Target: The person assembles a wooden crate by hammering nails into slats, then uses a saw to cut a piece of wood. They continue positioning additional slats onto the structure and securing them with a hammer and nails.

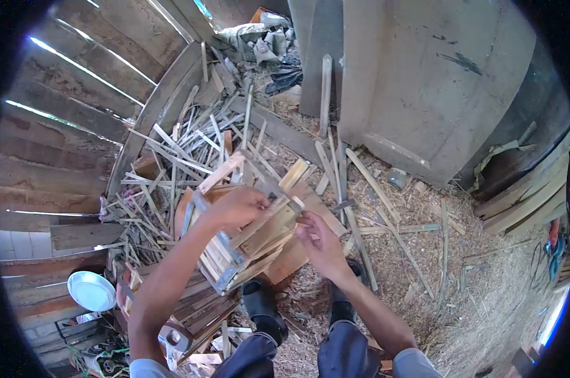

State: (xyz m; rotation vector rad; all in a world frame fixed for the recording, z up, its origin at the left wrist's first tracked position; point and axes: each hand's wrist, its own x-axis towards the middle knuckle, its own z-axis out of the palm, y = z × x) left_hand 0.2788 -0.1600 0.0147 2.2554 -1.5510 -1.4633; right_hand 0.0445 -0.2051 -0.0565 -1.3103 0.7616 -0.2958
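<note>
My left hand (239,208) is closed around a thin wooden strip (250,234) that slants up to the right. My right hand (322,246) is close to the strip's far end, its fingers bent and its thumb and forefinger apart; I see nothing held between them. A greyish wooden slat (266,177) passes just beyond my left hand. Under both hands lies a bundle of pale boards (210,264) in a grey frame (233,257). Exactly where the pieces touch is hard to make out.
A heap of wood offcuts (187,148) lies against the plank wall (58,151). Long sticks (385,214) lie across the shavings-covered floor (417,271). A large grey panel (423,82) leans at the back. A white basin (91,291) stands at left; boards (530,198) are stacked at right.
</note>
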